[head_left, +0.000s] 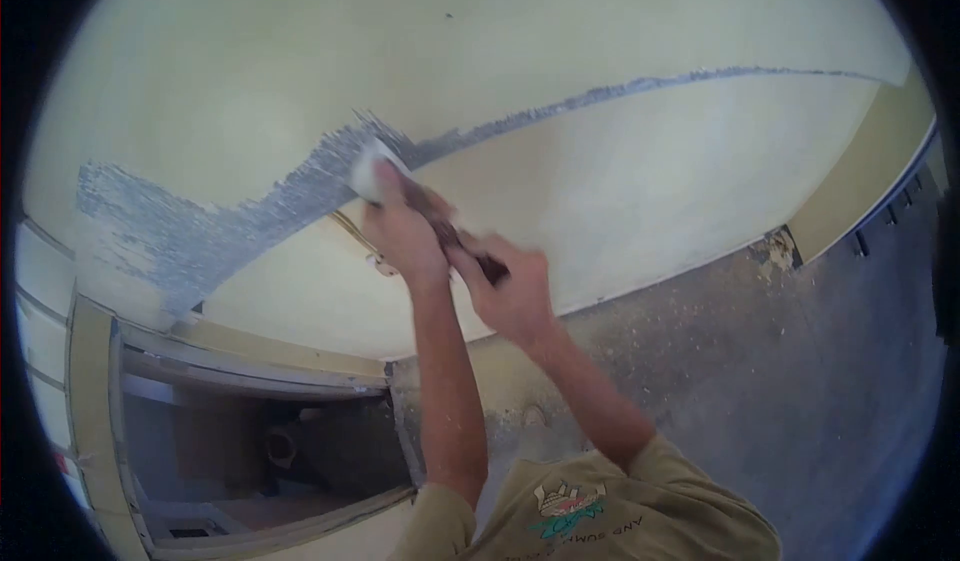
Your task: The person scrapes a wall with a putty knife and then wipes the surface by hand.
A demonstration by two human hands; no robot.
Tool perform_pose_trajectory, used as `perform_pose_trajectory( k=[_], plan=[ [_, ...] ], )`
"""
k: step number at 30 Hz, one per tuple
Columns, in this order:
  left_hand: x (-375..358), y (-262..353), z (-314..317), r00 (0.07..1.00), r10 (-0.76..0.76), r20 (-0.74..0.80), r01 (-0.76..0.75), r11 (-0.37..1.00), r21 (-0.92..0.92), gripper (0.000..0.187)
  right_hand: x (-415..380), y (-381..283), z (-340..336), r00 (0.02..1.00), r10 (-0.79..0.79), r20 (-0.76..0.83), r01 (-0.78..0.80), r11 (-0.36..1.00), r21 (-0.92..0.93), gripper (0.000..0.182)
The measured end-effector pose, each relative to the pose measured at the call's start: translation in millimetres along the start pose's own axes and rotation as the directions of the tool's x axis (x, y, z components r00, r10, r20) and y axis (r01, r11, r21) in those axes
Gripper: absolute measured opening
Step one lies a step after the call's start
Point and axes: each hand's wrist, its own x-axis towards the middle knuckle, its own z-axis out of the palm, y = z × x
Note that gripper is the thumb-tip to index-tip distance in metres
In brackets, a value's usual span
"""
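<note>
While the left hand (408, 241) is wrapped around a long tool close behind its white head (370, 169), the right hand (512, 286) grips the dark handle (492, 268) farther back, its fingers closed around it; the left fingers look clamped on the tool too, though blur hides how each one lies. The head rests at a rough grey band (240, 231) on the pale surface (300, 61), around the middle of its run; whether the grey is bared or applied, one cannot tell. The band appears well advanced in length, reaching from a broad, ragged patch at the picture's left to a thin strip near the far right end; its width is uneven, and the pale area above remains largely unmarked, so the coverage seems partial rather than complete. Below are an opening (330, 451) beside the person and a stained, speckled floor (700, 361).
</note>
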Motion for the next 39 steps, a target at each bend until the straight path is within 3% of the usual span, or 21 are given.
perform_pose_trajectory(
  k=[2,4,6,11,14,26,33,35,39],
  plan=[
    [-0.3,18.2,0.6,0.999,-0.032,-0.015,0.031,0.998,-0.059,0.040,23.9,-24.2,-3.4,0.989,-0.089,0.122,0.089,0.996,0.002,0.014],
    [0.1,25.9,1.1,1.000,-0.020,-0.020,0.017,0.990,-0.140,0.040,10.4,-32.0,-4.2,0.986,-0.108,0.125,0.111,0.994,-0.016,0.014],
    [-7.9,0.2,-11.3,0.993,-0.120,0.011,0.121,0.992,-0.031,0.037,-10.8,-22.0,-4.1,0.998,-0.004,0.061,0.004,1.000,0.011,0.014],
    [-30.2,-18.8,-1.3,0.987,-0.117,0.107,0.126,0.988,-0.086,0.031,-37.8,4.0,-3.2,0.983,0.161,-0.089,-0.149,0.981,0.121,0.016],
    [-31.5,-11.5,2.0,0.982,-0.104,0.156,0.116,0.991,-0.069,0.031,-33.5,4.3,-4.5,0.979,0.181,-0.091,-0.170,0.978,0.118,0.016],
    [-23.2,-7.2,2.6,0.991,-0.091,0.099,0.095,0.995,-0.037,0.033,-29.6,0.8,-1.0,0.978,0.203,-0.048,-0.197,0.975,0.104,0.012],
    [-19.4,0.1,4.4,0.991,-0.113,0.075,0.113,0.994,0.002,0.034,-25.4,2.3,1.3,0.983,0.183,-0.020,-0.181,0.981,0.066,0.010],
    [-15.3,9.2,8.5,0.991,-0.106,0.085,0.107,0.994,0.001,0.033,-19.3,2.5,5.2,0.996,0.074,-0.058,-0.070,0.996,0.061,0.009],
    [13.4,72.2,20.3,0.997,0.073,0.022,-0.073,0.997,0.014,0.033,26.8,-31.3,26.0,1.000,-0.022,-0.020,0.026,0.969,0.244,0.009]
  ],
)
